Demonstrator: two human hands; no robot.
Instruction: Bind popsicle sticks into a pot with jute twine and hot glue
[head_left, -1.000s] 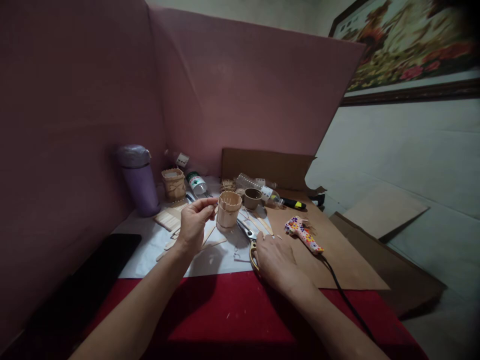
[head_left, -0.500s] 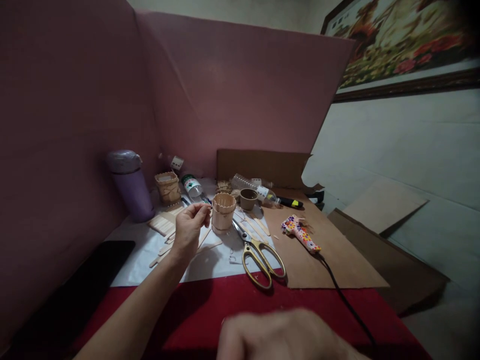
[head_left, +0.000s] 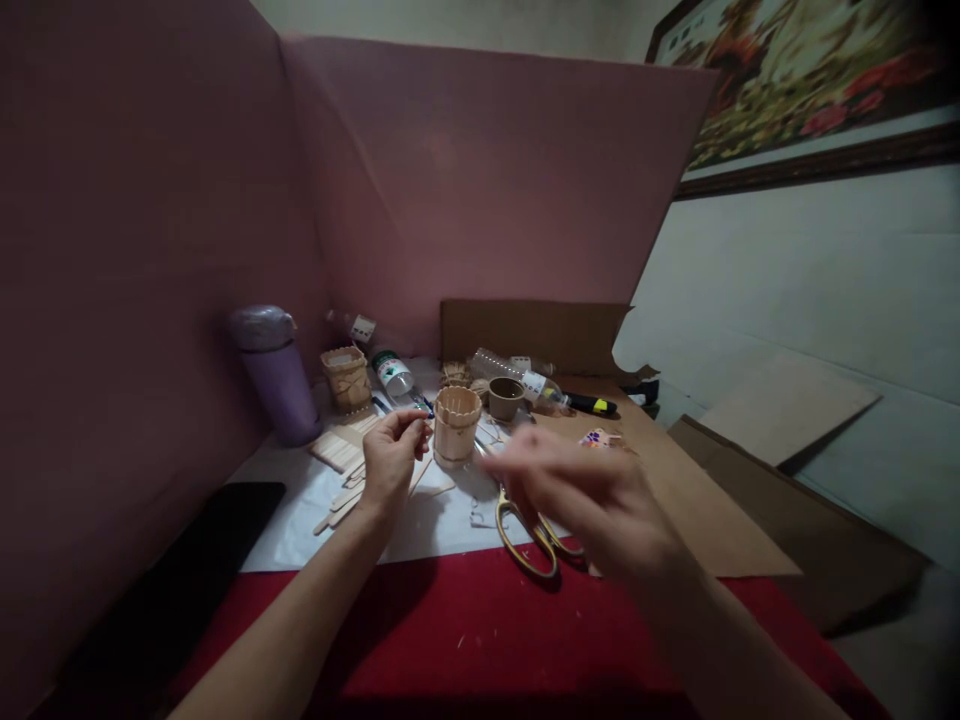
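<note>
The small, pale wooden cup with a scalloped rim (head_left: 456,434) stood upright on the white sheet (head_left: 277,535), just right of your left hand (head_left: 391,455). It was probably light, stiff and not slippery; the thin rim looked easiest to chip, so the lower wall seemed the safer hold. Your left thumb and fingers were pinched together; I couldn't tell whether a fine strand lay between them. Your right hand (head_left: 581,490), its forearm angled in from the lower right, partly covered the gold-handled metal scissors (head_left: 536,573), too blurred to tell its fingers' state.
</note>
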